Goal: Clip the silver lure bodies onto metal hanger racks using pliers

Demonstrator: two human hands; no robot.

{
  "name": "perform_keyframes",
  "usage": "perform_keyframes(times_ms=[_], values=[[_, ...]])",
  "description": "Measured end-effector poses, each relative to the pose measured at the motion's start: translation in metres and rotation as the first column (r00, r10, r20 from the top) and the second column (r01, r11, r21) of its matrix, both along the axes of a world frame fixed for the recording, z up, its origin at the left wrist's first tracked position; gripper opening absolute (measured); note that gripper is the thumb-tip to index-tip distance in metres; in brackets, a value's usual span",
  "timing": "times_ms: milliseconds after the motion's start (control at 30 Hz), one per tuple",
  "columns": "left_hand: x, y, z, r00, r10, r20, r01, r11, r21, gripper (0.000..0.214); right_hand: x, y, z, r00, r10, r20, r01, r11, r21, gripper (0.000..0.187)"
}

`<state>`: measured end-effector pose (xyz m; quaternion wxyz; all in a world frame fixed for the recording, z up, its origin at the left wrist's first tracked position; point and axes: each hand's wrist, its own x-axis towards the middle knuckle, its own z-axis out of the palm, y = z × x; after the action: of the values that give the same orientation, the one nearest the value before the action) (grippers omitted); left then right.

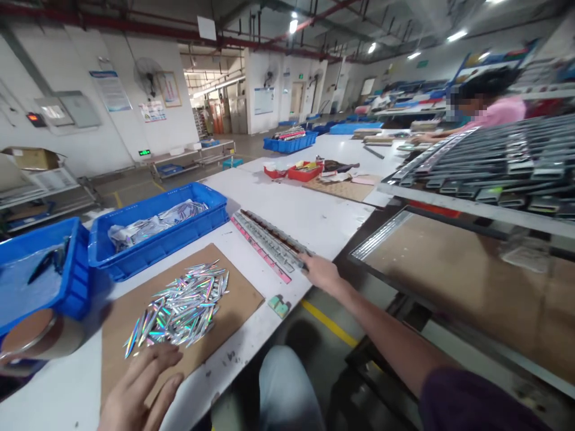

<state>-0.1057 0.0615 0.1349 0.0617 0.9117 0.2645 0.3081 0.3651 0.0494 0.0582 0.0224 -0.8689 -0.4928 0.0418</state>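
On the white table (287, 194), toward its right edge, lies a long grey slotted strip (268, 240), slanting away from the wearer, pink strip (263, 249) along its left side. Right hand (322, 274): arm extended, fingertips at the near end of the grey strip; cannot tell if they pinch it or just touch. Small pale-green block (278, 306) just this side of the pink strip's near end.

Left of that, brown cardboard sheet (238, 299) with a loose pile of shiny, rainbow-tinted slivers (184, 308). Left hand (141, 389): at the pile's near edge, released, fingers loosely bent, thumb apart, no piece seen in it; contact unclear.

Behind the sheet, blue bin (177, 242) with clear bags of shiny pieces; second blue bin (78, 290) to its left, round brown-topped container (33, 329) in front of that one. Farther along table: red trays (305, 173). Right side: rack of metal bars (507, 161); person in pink (501, 112) beyond, leaning forward.
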Motion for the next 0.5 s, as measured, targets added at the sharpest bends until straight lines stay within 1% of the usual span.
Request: perform_keyframes(times_ms=[100,167,233,267,300,333,367,433,500], values=[[0.005,-0.006,0.005,1.0,0.008,-0.002,-0.008,1.0,0.029,0.019,-0.002,-0.007,0.02,1.0,-0.021,0.006,0.021,1.0,0.02,0.049],[0.006,-0.01,0.007,0.999,0.041,-0.006,-0.041,0.997,0.062,0.019,-0.01,-0.018,0.031,1.0,0.008,0.026,-0.009,0.999,0.048,0.05],[0.009,-0.015,0.005,0.998,0.069,-0.007,-0.067,0.988,0.138,0.018,-0.024,-0.034,0.037,0.994,0.078,0.075,-0.085,0.991,0.108,0.052],[0.013,-0.018,0.002,0.997,0.08,-0.016,-0.076,0.98,0.182,0.02,-0.034,-0.044,0.037,0.983,0.136,0.12,-0.155,0.975,0.162,0.052],[0.017,-0.022,-0.001,0.996,0.086,-0.033,-0.076,0.971,0.226,0.023,-0.046,-0.053,0.034,0.963,0.21,0.167,-0.244,0.943,0.226,0.054],[0.023,-0.027,-0.004,0.993,0.092,-0.068,-0.071,0.963,0.261,0.028,-0.058,-0.063,0.031,0.932,0.294,0.21,-0.347,0.892,0.29,0.056],[0.03,-0.032,-0.009,0.988,0.099,-0.116,-0.062,0.956,0.288,0.035,-0.071,-0.071,0.026,0.883,0.397,0.251,-0.465,0.815,0.346,0.059],[0.044,-0.043,-0.02,0.961,0.123,-0.246,-0.045,0.952,0.302,0.049,-0.096,-0.085,0.015,0.74,0.582,0.337,-0.672,0.61,0.42,0.066],[0.055,-0.054,-0.034,0.915,0.145,-0.377,-0.045,0.964,0.26,0.053,-0.117,-0.092,0.005,0.571,0.7,0.428,-0.81,0.398,0.43,0.067]])
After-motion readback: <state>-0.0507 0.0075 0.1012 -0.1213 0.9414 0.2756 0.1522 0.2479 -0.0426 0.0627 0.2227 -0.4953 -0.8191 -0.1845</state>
